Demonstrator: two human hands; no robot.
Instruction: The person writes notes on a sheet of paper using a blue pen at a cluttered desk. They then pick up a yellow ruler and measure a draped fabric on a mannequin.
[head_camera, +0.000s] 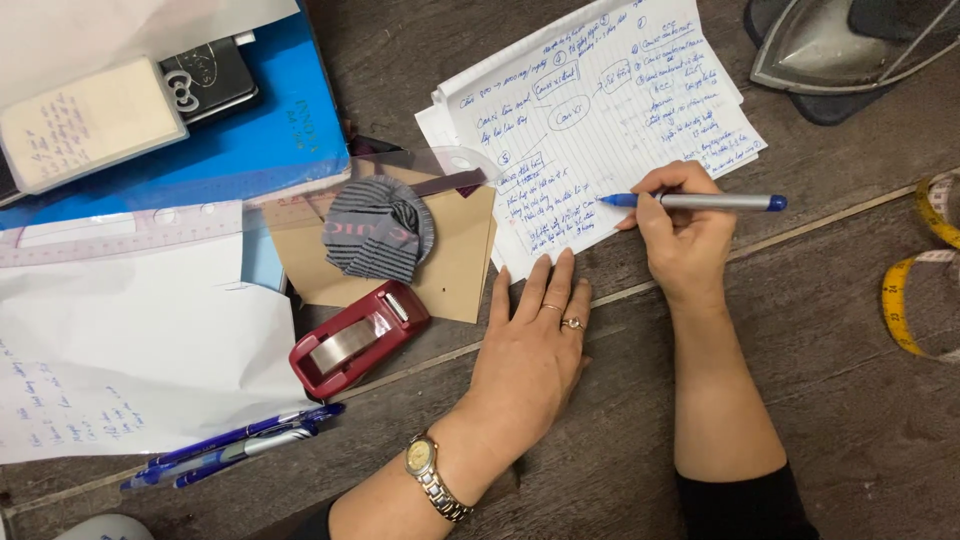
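A dark wooden surface (800, 400) carries everything in view. At its upper left lies a blue folder (270, 140) with a cream notepad in a clear sleeve (90, 125) and a black phone (212, 78) on top. Below the folder spreads a large white paper sheet (130, 340), with a translucent ruler (120, 235) across its top edge.

The stack of handwritten pages (600, 110) sits at the upper middle, tilted, covered in blue writing. Just left of it lies a tan envelope (460, 260), and a striped grey knit piece (378, 230) rests on that. A grey iron (850, 45) stands at the upper right corner, well apart from the hands.

The left hand (530, 350) lies flat and released, palm down on the surface, its fingertips touching the lower edge of the pages; it wears rings and a metal wristwatch (432, 475). The right hand (685, 235) is clenched in a writing grip around a blue pen (700, 201), which lies nearly level across the fingers, its tip resting on the lower right part of the top page.

A red tape dispenser (355, 338) sits left of the left hand. A yellow measuring tape (920, 270) curls at the right edge. Two blue pens (235, 455) lie together near the bottom left.
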